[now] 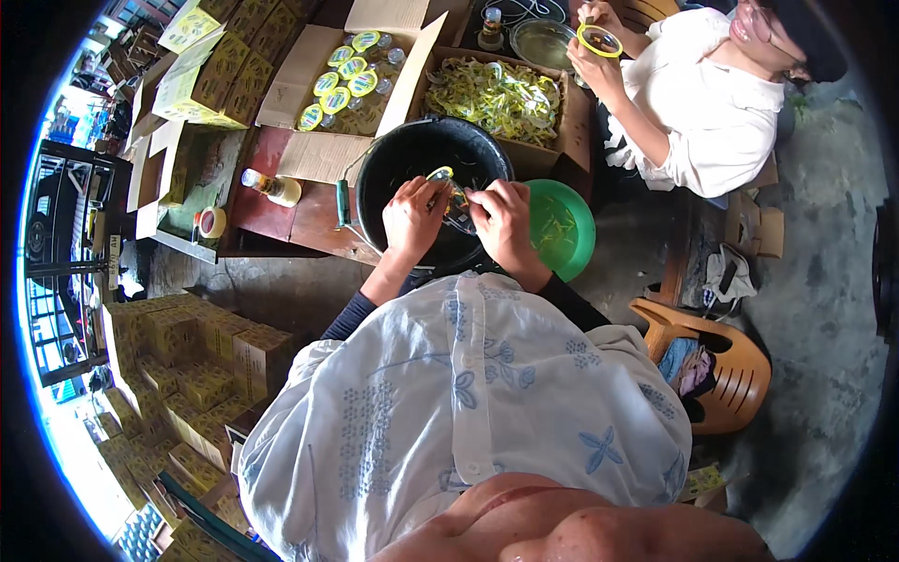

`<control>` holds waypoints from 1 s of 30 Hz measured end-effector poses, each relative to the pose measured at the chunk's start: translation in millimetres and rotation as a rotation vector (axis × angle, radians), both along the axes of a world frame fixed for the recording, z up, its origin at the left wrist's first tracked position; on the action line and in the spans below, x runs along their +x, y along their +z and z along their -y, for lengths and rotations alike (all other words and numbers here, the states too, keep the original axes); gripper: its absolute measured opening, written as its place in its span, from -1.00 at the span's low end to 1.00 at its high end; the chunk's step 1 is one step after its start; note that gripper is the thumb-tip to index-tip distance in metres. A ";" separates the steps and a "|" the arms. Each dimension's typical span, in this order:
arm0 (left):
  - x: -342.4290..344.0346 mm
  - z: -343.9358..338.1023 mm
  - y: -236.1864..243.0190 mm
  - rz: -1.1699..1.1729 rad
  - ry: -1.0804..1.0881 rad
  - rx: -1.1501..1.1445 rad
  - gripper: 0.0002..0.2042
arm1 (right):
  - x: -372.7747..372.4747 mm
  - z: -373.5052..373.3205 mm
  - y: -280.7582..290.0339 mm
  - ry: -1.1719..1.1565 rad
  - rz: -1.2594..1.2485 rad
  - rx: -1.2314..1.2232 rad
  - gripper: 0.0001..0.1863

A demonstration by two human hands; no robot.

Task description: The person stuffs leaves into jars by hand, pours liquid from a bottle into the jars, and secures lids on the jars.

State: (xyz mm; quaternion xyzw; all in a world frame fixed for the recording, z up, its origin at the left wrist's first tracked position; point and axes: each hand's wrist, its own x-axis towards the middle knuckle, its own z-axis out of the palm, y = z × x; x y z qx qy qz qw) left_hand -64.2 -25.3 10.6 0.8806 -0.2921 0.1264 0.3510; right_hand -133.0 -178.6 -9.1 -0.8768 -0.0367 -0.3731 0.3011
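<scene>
Head view shows you bent over a dark wooden table (281, 211), and largest on it is the black bucket (412, 155) right in front of you. Your two hands meet over its near rim. Just beside the bucket on your right sits a green basin (573, 229) with a few yellow strips in it. Beyond the bucket lie two open cardboard boxes: one (309, 66) holds small jars with yellow lids, the other (576, 112) is heaped with loose yellow-green strips. At the far right edge of the table a co-worker in a white shirt (712, 103) holds a yellow-rimmed jar up in both hands.

Your left hand (412, 217) is curled closed around a small clear jar (456, 208), which lies between your two palms above the bucket. Its yellow lid rim (439, 173) pokes up just above your left fingertips. Your right hand (504, 220) is pinched narrow on the jar's other side, fingers touching it near the top. Whether the lid is seated or loose you cannot tell from here.

Left of the bucket, a small bottle (267, 187) stands on the table, and a roll of tape (212, 223) lies further left.
</scene>
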 end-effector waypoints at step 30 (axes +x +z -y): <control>-2.0 -7.3 -22.3 0.103 0.034 0.026 -0.93 | 21.4 -6.0 -33.3 -0.093 -0.009 0.162 -0.87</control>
